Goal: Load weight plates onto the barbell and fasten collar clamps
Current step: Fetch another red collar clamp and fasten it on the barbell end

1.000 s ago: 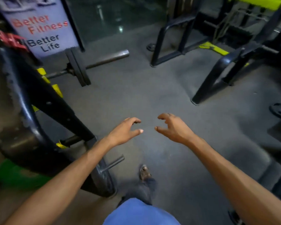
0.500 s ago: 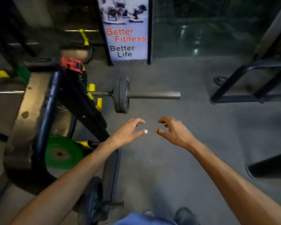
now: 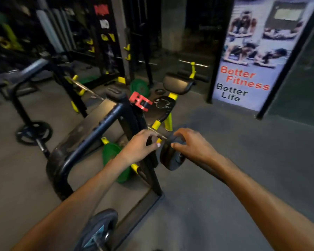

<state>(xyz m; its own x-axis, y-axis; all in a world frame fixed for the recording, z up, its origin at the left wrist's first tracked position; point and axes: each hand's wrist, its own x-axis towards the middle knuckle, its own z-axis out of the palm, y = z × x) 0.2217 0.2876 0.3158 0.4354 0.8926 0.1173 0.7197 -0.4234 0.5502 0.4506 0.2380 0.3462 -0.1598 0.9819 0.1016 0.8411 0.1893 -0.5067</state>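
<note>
Beside the black steel bench frame, a black weight plate sits on the barbell, whose shaft runs back toward yellow supports. The right hand curls over the plate's top edge, its grip half spread, thumb touching the rim. The left hand reaches in just beside the plate, fingers loosely bent, grip apart and holding nothing. A red collar clamp rests on top of the frame. A green plate leans below.
</note>
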